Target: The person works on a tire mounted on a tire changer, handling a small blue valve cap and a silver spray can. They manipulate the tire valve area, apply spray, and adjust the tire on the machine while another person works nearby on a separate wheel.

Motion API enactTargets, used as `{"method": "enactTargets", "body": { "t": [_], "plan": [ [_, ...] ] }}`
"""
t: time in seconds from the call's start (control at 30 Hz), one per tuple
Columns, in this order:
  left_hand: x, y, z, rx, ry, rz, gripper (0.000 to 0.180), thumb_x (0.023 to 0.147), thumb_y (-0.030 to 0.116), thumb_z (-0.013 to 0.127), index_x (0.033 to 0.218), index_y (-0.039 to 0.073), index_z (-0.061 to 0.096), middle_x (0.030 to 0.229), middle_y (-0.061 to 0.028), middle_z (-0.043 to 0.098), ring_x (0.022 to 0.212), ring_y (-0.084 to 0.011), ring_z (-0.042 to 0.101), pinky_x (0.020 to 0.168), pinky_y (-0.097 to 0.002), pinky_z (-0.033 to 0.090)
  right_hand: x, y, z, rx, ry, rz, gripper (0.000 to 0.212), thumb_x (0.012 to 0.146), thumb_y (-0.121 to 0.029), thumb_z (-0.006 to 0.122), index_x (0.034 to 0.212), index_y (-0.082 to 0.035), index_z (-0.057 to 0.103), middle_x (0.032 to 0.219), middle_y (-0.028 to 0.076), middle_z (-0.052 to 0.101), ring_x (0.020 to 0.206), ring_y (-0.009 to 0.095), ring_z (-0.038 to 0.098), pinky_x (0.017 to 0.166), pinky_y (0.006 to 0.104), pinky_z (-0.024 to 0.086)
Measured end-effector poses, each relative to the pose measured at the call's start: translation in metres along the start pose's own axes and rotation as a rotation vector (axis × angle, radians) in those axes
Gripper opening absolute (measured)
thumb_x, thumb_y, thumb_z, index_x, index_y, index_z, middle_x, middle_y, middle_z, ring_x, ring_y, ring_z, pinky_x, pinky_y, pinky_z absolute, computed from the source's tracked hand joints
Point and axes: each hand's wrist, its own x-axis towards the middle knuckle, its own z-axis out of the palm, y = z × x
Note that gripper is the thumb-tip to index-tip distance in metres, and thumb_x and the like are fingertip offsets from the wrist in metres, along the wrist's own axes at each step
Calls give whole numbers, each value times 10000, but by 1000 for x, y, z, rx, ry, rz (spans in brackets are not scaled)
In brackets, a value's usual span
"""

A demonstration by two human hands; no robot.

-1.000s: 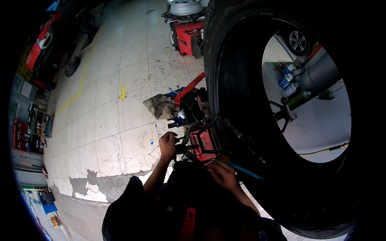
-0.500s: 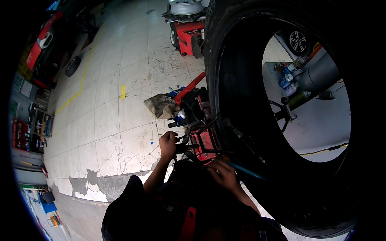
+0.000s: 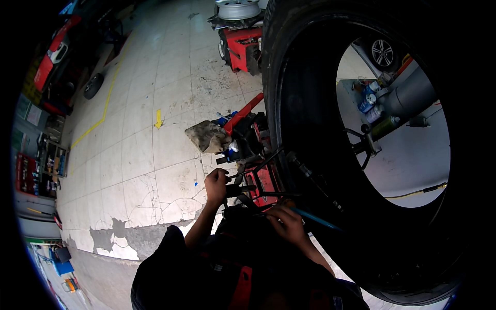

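A large black tyre (image 3: 305, 103) stands upright, filling the right side. Left of its lower part is a black metal frame (image 3: 266, 195) over a red machine part (image 3: 264, 181). My left hand (image 3: 216, 186) is closed at the frame's left end, where a thin dark rod (image 3: 235, 176) meets the fingers. My right hand (image 3: 287, 225) is pinched at the frame's near side, close to the tyre. What either hand holds is too dark to tell. A blue tube-like strip (image 3: 318, 219) runs from beside the right fingers across the tyre.
Beyond the frame sit a dirty cloth (image 3: 207, 136) and a red bar (image 3: 244, 113). A silver wheel rim (image 3: 237, 9) rests above a red machine (image 3: 244, 49). Through the tyre's opening show several spray cans (image 3: 367, 103) and a grey cylinder (image 3: 413, 95). A loose tyre (image 3: 93, 86) stands far left.
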Motion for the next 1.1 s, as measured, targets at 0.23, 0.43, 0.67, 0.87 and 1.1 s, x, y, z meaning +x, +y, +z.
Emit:
{"method": "enactTargets", "body": {
  "t": [0.23,0.43,0.67,0.87,1.1],
  "plan": [
    [24,46,-37,-269,-136,27,426,944,327,377,1052,-15,607,1021,-138,675,1015,-223,608,897,-347,399,-2,-4,-1,25,-5,25,141,805,-10,656,943,-30,646,908,108,658,835,254,658,699,322,524],
    [25,120,-19,-1537,-727,-33,735,941,571,303,1422,15,284,1469,-128,342,1320,-267,376,1078,-428,301,2,-3,2,0,39,9,140,806,5,653,943,-20,646,908,124,653,835,270,652,683,315,518],
    [19,117,-1,117,-354,732,643,895,423,518,1411,80,346,1412,-138,417,1339,-275,350,1079,-434,290,1,-3,5,-13,89,23,139,808,2,654,946,-18,649,910,132,650,820,275,653,652,309,517],
    [5,61,46,555,-86,949,378,771,256,617,1107,87,580,1071,-93,625,986,-283,591,841,-383,462,4,-1,8,-39,84,55,149,796,6,661,944,-14,650,900,133,649,812,278,652,681,317,517],
    [0,57,51,610,-150,785,184,783,208,578,909,91,644,840,-80,648,729,-252,631,634,-372,509,4,6,13,-105,85,40,157,786,0,672,940,-20,651,913,123,649,807,275,650,694,322,519]
  ]
}}
